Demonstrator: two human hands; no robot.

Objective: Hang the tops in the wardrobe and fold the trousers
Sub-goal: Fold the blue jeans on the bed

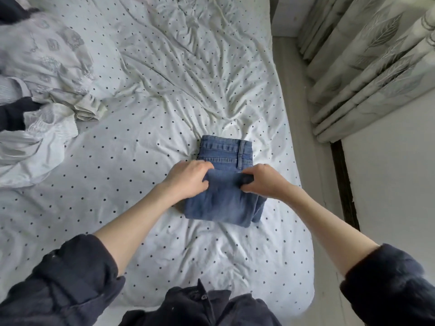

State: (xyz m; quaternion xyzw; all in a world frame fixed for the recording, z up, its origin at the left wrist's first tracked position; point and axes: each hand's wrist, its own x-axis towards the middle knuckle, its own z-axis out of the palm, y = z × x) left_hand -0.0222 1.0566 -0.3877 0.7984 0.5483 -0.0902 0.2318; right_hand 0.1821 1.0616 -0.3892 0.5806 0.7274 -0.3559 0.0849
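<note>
1. Both hands grip the jeans (221, 203): the left hand (188, 178) has its fingers curled over the left end of a folded edge, thumb underneath, and the right hand (263, 182) pinches the right end of that same edge.
2. Bed (141, 161) fills most of the view, covered by a creased white sheet with small dark dots.
3. Curtains (367, 67), pale with a grey leaf print, hang in folds at the upper right, beside the bed.
4. Clothes (42, 78), white and patterned grey, lie heaped at the left edge of the bed, well apart from the jeans.
5. Jeans lie near the right side of the bed, straight ahead of the person. They are mid-blue denim, folded into a compact block; the waistband with 1 belt loop shows at the far end, and the plain folded layer covers the near part.
</note>
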